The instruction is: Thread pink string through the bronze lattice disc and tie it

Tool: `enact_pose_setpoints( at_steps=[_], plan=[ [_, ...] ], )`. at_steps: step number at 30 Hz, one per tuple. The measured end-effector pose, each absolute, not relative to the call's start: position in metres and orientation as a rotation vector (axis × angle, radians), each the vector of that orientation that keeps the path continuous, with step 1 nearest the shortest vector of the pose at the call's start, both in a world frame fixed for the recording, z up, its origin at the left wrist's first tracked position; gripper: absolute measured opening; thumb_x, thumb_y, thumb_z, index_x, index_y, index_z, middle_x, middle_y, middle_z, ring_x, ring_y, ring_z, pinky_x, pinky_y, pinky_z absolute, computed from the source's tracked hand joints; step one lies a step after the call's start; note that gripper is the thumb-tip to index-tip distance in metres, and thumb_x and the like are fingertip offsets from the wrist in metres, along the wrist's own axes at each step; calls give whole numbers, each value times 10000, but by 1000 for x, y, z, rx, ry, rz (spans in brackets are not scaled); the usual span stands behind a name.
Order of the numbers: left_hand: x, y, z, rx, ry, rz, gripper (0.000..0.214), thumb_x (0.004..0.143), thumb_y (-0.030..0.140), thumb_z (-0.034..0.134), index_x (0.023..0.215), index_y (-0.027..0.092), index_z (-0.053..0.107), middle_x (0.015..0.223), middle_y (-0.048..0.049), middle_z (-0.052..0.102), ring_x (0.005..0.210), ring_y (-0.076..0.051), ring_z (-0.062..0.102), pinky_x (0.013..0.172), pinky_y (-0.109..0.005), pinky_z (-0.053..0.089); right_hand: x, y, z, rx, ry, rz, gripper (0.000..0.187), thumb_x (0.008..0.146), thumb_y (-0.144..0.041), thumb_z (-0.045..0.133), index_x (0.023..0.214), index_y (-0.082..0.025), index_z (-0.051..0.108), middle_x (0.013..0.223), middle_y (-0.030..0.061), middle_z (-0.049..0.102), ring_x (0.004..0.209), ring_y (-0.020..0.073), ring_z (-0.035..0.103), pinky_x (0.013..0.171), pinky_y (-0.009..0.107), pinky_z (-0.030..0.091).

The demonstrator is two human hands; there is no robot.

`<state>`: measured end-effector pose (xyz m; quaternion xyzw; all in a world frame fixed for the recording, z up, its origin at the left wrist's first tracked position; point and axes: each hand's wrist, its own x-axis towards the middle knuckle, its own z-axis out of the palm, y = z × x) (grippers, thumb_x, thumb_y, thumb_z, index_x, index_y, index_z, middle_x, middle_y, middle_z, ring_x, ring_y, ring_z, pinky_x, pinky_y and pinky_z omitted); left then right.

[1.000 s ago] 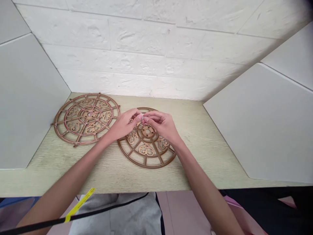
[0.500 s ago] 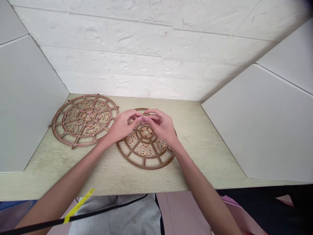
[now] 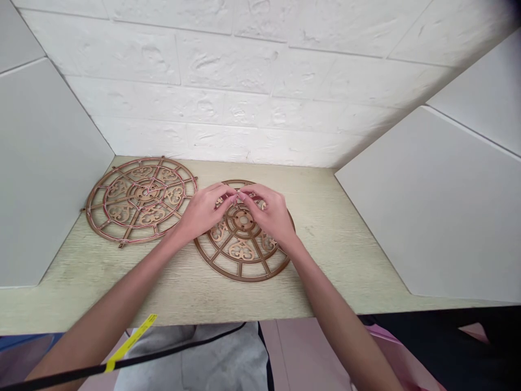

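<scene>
Both hands meet above the far part of a round bronze-coloured openwork disc (image 3: 241,250), which lies flat with spokes, scrollwork and a holed hub. My left hand (image 3: 205,209) has thumb and index finger pinched together, and my right hand (image 3: 266,209) pinches right beside it, fingertips nearly touching. Between the fingertips is something small and thin; the fingers cover most of it, so I cannot make out its kind. To the left lies a second round openwork disc (image 3: 122,240) with reddish wire-like lines running along its rings.
The discs lie on a pale wooden table (image 3: 325,250) against a white brick-patterned wall (image 3: 228,60). Grey-white panels (image 3: 36,179) close off the left side, and another panel (image 3: 443,212) the right. A black cord with a yellow tag (image 3: 132,342) hangs below the front edge.
The fingertips of both hands have drawn closer together, hiding more of the small silvery thing that showed between them before. The discs stay where they were.
</scene>
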<state>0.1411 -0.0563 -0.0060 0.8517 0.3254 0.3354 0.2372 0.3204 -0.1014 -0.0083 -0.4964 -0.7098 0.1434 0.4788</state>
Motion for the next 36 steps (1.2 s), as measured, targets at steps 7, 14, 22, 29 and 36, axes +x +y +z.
enact_pose_setpoints(
  at_steps=[7, 14, 22, 29, 36],
  plan=[
    [141, -56, -10, 2391, 886, 929, 260, 1014, 318, 474, 1058, 168, 681, 1033, -43, 688, 906, -138, 623, 787, -227, 467, 324, -99, -8, -1170, -1782, 203, 135, 932, -280, 618, 915, -214, 734, 934, 63, 736, 919, 211, 673, 851, 385, 540],
    [141, -59, -7, 2375, 866, 920, 269, 1019, 325, 463, 1050, 159, 672, 1050, -40, 684, 925, -136, 626, 808, -235, 471, 324, -100, -8, -1118, -1840, 151, 148, 954, -254, 580, 922, -204, 716, 893, 70, 707, 855, 199, 660, 789, 360, 539],
    [143, -59, -8, 2345, 865, 936, 254, 1011, 313, 469, 1031, 142, 655, 1014, -48, 675, 912, -135, 614, 796, -233, 470, 320, -102, -10, -1148, -1963, -53, 197, 1006, -234, 459, 954, -186, 643, 921, 103, 655, 883, 220, 617, 794, 368, 514],
    [145, -61, -8, 2285, 885, 978, 232, 1002, 312, 477, 1001, 147, 640, 969, -33, 662, 856, -120, 606, 718, -220, 461, 313, -103, -14, -1201, -1961, -208, 198, 1026, -208, 396, 956, -176, 579, 915, 114, 631, 852, 225, 558, 770, 361, 482],
    [146, -63, -10, 2317, 937, 988, 191, 987, 290, 465, 985, 158, 604, 955, -15, 638, 835, -104, 592, 712, -210, 457, 309, -104, -15, -1242, -1938, -157, 200, 1033, -220, 373, 950, -172, 549, 921, 112, 615, 846, 221, 555, 763, 359, 478]
  ],
)
